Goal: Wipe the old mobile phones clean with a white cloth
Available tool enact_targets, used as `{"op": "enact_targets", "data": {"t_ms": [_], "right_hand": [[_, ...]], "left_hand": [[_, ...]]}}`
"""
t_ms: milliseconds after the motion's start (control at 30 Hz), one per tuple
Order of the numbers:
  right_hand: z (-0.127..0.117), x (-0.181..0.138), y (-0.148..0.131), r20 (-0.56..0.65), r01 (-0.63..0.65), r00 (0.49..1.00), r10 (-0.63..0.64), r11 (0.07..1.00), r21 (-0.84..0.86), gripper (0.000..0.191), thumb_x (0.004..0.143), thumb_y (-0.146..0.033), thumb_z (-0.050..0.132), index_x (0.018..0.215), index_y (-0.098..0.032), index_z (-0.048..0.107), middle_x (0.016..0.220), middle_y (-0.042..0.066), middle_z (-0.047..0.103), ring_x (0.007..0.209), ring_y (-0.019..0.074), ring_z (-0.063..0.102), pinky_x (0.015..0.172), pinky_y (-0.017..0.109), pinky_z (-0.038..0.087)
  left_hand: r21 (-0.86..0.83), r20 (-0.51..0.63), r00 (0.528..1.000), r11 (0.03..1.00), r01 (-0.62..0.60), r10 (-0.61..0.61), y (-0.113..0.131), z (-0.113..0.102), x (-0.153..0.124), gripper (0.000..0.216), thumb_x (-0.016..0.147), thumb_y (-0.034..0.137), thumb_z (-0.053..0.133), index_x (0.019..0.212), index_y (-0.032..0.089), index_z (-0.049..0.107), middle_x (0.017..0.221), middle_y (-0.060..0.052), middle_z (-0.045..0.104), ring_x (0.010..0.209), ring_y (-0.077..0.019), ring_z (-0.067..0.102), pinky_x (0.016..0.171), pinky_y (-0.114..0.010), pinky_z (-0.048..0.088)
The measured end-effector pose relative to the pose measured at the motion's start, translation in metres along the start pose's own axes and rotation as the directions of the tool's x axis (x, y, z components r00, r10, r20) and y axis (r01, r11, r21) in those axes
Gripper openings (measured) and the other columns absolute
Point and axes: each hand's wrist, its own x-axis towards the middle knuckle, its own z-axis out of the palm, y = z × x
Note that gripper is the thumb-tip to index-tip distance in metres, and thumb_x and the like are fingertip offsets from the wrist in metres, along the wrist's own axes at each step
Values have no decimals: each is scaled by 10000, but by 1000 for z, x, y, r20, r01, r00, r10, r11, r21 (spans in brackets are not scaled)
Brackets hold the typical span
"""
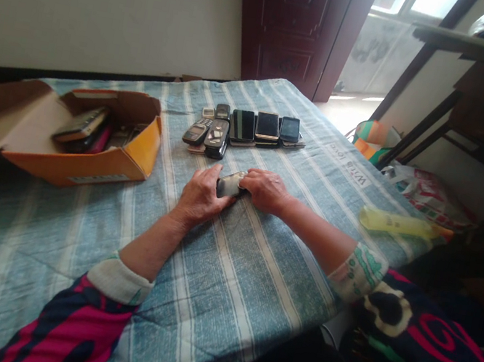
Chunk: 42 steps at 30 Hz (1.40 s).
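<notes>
Both my hands rest on a striped blue cloth and hold one small silver-grey phone (229, 184) between them. My left hand (202, 196) wraps its left end, fingers curled around it. My right hand (266, 190) grips the right end with bent fingers. Just beyond lies a row of several old phones (246, 127): keypad handsets on the left, dark touchscreen ones on the right, some stacked.
An open orange cardboard box (99, 165) with more phones inside sits at the left. A yellow-green plastic object (398, 223) lies near the table's right edge. Behind are a dark wooden door (298, 22), a desk frame (473, 91) and bags (427, 192) on the floor.
</notes>
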Motion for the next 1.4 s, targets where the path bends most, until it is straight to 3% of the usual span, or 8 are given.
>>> {"op": "enact_targets", "data": {"t_ms": [433, 767, 1033, 1400], "right_hand": [[-7, -33, -16, 34, 15, 999, -14, 999, -33, 263, 921, -101, 400, 932, -154, 657, 895, 82, 665, 969, 197, 543, 762, 282, 384], [-3, 2, -10, 40, -89, 995, 92, 993, -84, 236, 875, -99, 444, 930, -156, 667, 942, 92, 669, 932, 207, 554, 716, 290, 363], [8, -25, -24, -53, -4, 999, 0, 997, -77, 277, 942, -124, 371, 966, -149, 646, 964, 99, 671, 985, 214, 553, 776, 300, 394], [20, -18, -37, -194, 96, 977, -92, 995, 10, 231, 915, -97, 433, 955, -163, 651, 967, 104, 683, 1019, 218, 577, 784, 307, 419]], "left_hand": [[6, -14, 1000, 1000, -6, 7, -1, 3, -2, 703, 668, 364, 734, 1269, 109, 473, 1097, -149, 640, 1071, -331, 577, 940, -467, 472], [25, -7, 1000, 1000, -5, 5, -2, 4, -2, 637, 711, 365, 676, 1269, 136, 472, 1081, -117, 653, 1061, -304, 583, 938, -438, 473], [11, -22, 1000, 1000, -21, 22, -2, 3, -4, 682, 688, 350, 702, 1276, 93, 471, 1124, -156, 629, 1087, -324, 563, 958, -445, 467], [42, -86, 994, 997, -70, 73, -13, 10, -9, 565, 747, 251, 626, 1264, 70, 485, 1066, -167, 649, 1004, -304, 593, 925, -446, 497]]}}
